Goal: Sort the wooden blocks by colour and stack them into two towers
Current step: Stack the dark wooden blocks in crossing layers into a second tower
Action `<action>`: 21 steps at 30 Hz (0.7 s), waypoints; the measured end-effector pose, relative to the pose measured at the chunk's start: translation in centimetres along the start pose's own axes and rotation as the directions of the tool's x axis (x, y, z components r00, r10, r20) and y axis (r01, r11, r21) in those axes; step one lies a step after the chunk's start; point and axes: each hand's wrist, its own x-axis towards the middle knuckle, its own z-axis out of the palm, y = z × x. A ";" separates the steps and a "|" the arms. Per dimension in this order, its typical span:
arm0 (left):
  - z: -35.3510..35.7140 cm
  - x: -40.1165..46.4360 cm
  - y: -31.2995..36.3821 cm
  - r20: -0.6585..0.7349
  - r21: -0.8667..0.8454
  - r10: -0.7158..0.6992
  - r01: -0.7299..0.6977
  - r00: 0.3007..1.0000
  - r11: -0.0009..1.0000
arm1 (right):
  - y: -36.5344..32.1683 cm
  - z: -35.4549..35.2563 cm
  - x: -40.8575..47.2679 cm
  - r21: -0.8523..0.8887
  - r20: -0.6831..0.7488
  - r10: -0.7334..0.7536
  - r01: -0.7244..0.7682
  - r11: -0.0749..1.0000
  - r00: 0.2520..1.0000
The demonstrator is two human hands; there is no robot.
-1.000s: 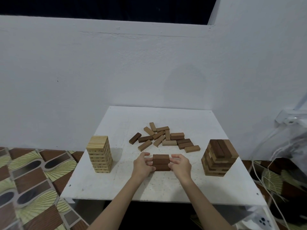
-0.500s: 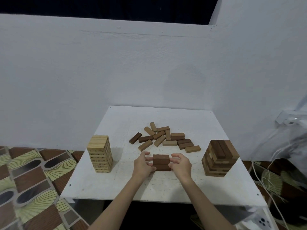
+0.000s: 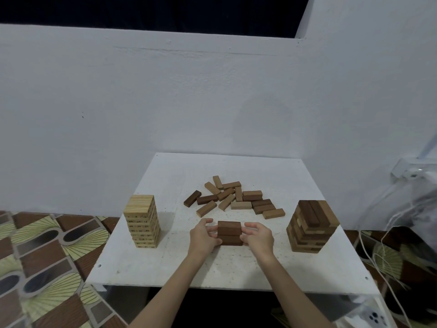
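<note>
Your left hand [image 3: 203, 237] and right hand [image 3: 257, 236] grip, with curled fingers, a small stack of dark blocks [image 3: 229, 233] standing on the white worktop [image 3: 165, 263], between the light tower [image 3: 142, 221] and the dark tower [image 3: 311, 225], near the loose blocks [image 3: 234, 198].

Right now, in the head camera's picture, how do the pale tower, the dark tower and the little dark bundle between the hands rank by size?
1. dark brown tower and pale wood tower: close in height, the dark one looks wider; too alike to rank firmly.
2. dark block bundle, held between the left hand and right hand: clearly smallest.
</note>
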 end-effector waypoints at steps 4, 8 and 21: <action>-0.3 -0.4 0.7 -0.005 0.003 0.006 -0.006 1.000 1.000 | -0.2 -0.2 -0.1 0.005 -0.004 0.002 -0.002 1.000 1.000; -0.9 -0.5 2.1 -0.002 -0.016 0.052 -0.052 0.999 0.998 | -1.9 -0.8 -0.2 0.009 -0.016 -0.027 0.027 1.000 1.000; -2.1 -2.6 10.1 -0.044 -0.142 0.223 -0.227 0.974 0.964 | -11.1 -6.2 -1.5 0.109 0.020 -0.161 0.157 0.982 0.987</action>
